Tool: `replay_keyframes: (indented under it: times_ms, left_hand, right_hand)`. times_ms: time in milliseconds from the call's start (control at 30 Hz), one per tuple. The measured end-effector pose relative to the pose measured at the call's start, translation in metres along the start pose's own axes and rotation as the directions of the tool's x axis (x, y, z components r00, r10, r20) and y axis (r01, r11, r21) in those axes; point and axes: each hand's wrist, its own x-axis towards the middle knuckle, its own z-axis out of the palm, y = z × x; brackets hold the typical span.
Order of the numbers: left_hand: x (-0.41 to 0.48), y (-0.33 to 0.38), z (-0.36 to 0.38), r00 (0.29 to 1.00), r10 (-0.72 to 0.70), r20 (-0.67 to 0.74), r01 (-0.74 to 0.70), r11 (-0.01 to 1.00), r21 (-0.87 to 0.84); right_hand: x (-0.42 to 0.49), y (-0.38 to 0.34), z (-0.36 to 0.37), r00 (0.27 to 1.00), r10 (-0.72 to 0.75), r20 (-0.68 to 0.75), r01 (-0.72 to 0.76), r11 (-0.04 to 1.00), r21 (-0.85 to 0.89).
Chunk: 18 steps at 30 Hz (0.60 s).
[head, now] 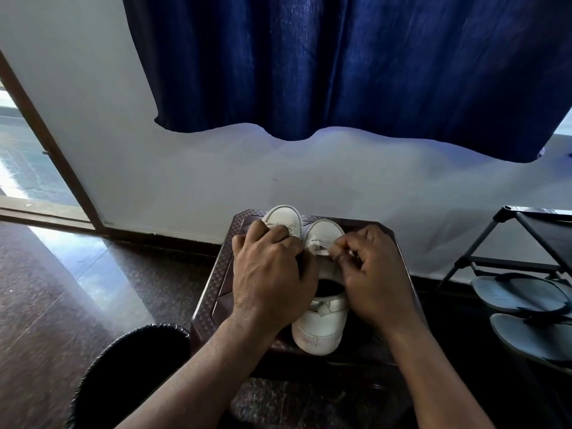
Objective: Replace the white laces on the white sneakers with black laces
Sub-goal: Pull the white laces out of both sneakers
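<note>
Big blue curtain (pixel 340 63) hangs over the wall in front of me. Below it is the dark brown plastic table (pixel 216 283) with both white sneakers on it, side by side, toes to the wall. Black bin (pixel 130 366) sits at my lower left, too dark inside to see what's in it. The shoe rack (pixel 526 230) on my right holds grey sandals (pixel 520 292). My left hand (pixel 272 274) covers the left sneaker (pixel 283 216), fingers curled over its top. My right hand (pixel 376 280) is at the right sneaker (pixel 322 323), fingers pinching its white lace (pixel 318 249), which is threaded through the eyelets.
</note>
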Motion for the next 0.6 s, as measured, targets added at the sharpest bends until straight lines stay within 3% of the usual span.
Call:
replay_keyframes:
  times_ms: [33, 67, 100, 133, 167, 200, 333, 400, 467, 533, 600]
  left_hand:
    - [0.0, 0.0, 0.0, 1.0, -0.004, 0.005, 0.004, 1.0, -0.001]
    - [0.001, 0.001, 0.0, 1.0, -0.011, 0.015, 0.011, 1.0, -0.001]
    - [0.001, 0.003, -0.001, 0.999, -0.023, 0.024, 0.023, 1.0, 0.001]
    - [0.001, 0.004, -0.001, 0.999, -0.038, 0.031, 0.038, 0.999, 0.004]
    - [0.002, 0.006, -0.003, 0.998, -0.056, 0.038, 0.056, 0.998, 0.002]
    - [0.003, 0.008, -0.004, 0.996, -0.069, 0.049, 0.07, 0.998, -0.007]
    - [0.015, 0.015, -0.01, 0.989, 0.006, 0.149, -0.002, 1.0, -0.025]
    - [0.023, 0.021, -0.01, 0.97, 0.069, 0.233, -0.076, 0.997, 0.022]
    - [0.028, 0.027, -0.009, 0.942, 0.079, 0.327, -0.112, 0.99, 0.084]
    - [0.03, 0.03, -0.007, 0.919, 0.049, 0.392, -0.099, 0.989, 0.108]
    - [0.031, 0.03, -0.006, 0.911, 0.037, 0.412, -0.094, 0.988, 0.121]
  right_hand:
    - [0.001, -0.002, -0.001, 0.99, 0.124, -0.063, -0.108, 0.971, 0.214]
    - [0.004, -0.004, -0.006, 0.954, 0.281, -0.106, -0.192, 0.843, 0.503]
    - [0.007, -0.006, -0.014, 0.898, 0.429, -0.094, -0.224, 0.632, 0.742]
    - [0.01, -0.006, -0.022, 0.847, 0.529, -0.045, -0.215, 0.419, 0.882]
    - [0.013, -0.003, -0.029, 0.805, 0.593, -0.009, -0.205, 0.293, 0.934]
    - [0.014, 0.001, -0.033, 0.778, 0.628, 0.012, -0.219, 0.253, 0.942]
    - [0.008, 0.01, -0.018, 0.765, 0.643, -0.023, -0.379, 0.48, 0.791]
    - [0.003, 0.014, -0.008, 0.826, 0.551, -0.122, -0.415, 0.739, 0.53]
    - [0.0, 0.013, -0.006, 0.888, 0.412, -0.203, -0.36, 0.899, 0.25]
    - [-0.003, 0.009, -0.007, 0.932, 0.277, -0.234, -0.243, 0.956, 0.164]
    - [-0.005, 0.007, -0.005, 0.962, 0.188, -0.2, -0.152, 0.971, 0.183]
